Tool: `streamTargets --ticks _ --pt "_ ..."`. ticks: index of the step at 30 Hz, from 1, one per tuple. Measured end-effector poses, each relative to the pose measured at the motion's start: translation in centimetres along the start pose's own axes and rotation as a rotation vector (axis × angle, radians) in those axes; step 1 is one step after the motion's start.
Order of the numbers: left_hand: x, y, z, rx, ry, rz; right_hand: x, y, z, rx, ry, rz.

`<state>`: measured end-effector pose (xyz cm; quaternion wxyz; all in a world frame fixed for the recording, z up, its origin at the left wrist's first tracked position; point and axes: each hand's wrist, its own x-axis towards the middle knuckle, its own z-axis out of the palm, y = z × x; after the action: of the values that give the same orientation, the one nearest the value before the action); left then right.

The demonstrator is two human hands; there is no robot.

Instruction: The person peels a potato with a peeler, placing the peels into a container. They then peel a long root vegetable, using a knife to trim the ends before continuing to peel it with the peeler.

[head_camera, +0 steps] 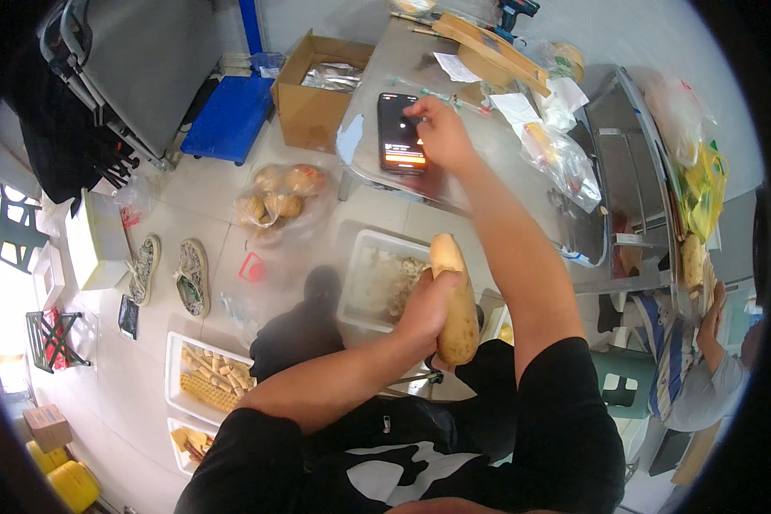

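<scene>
My left hand (424,311) grips a thick, pale yellow root vegetable (457,321), which looks like a lotus root with a narrow neck near its upper end. It is held upright above a white plastic tub (353,302), in which cloudy residue and scraps lie. Farther out, my right hand (440,128) reaches over a metal table (360,90). A bent finger of it touches or hovers just over the lit screen of a black smartphone (398,132), which lies flat there. Nothing is held in the right hand.
A cardboard box (308,122) and a blue platform scale (228,119) stand ahead. Bagged round produce (279,196) and sneakers (193,276) lie on the floor. A tray of tan cut pieces (173,372) is at left. Another person's arm (710,334) shows at right.
</scene>
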<state>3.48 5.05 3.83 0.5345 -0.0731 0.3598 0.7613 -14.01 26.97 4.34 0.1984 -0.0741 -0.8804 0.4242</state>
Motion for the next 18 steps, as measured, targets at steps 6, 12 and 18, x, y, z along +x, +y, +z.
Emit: streamTargets --ticks 6,12,18 --pt "-0.3 0.4 0.4 -0.010 0.031 -0.015 -0.3 -0.1 -1.2 0.179 0.005 0.039" --pt "0.3 0.4 0.0 -0.050 -0.001 -0.065 -4.4 -1.1 -3.9 0.250 0.030 0.101" --pt "0.0 2.2 0.3 -0.161 -0.007 -0.155 -16.6 -6.4 -9.2 0.181 -0.171 0.190"
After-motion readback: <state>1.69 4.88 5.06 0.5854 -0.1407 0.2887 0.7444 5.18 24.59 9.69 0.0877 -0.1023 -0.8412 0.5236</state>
